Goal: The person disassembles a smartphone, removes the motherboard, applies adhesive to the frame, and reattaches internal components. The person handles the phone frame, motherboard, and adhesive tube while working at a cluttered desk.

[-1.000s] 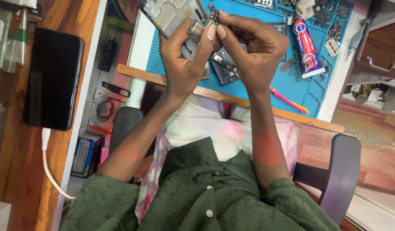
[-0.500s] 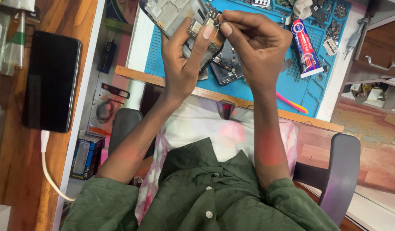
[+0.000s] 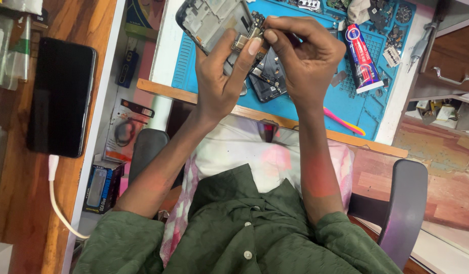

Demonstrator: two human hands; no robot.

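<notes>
The left hand [image 3: 221, 83] holds an opened phone frame [image 3: 214, 23] raised above the blue mat [image 3: 315, 109], its grip closed on the frame's lower end, thumb pressed over a small metal part [image 3: 241, 41] there. The frame's long axis runs up and away to the left from that grip. The right hand [image 3: 308, 58] comes in from the other side, its grip pinched narrow, fingertips meeting at the same corner of the frame, just beside the left thumb; whether it pinches a small tool or a part cannot be told. Both hands touch the frame, the right one nearer the spot being worked.

Below the hands on the mat lie another dark phone body [image 3: 269, 81], a glue tube [image 3: 360, 58] to the right of the right grip, and a pink tool [image 3: 344, 122]. Well to the left of the left grip a black phone [image 3: 61, 96] lies on the wooden counter [image 3: 21, 203] with a white cable [image 3: 56, 200] plugged in.
</notes>
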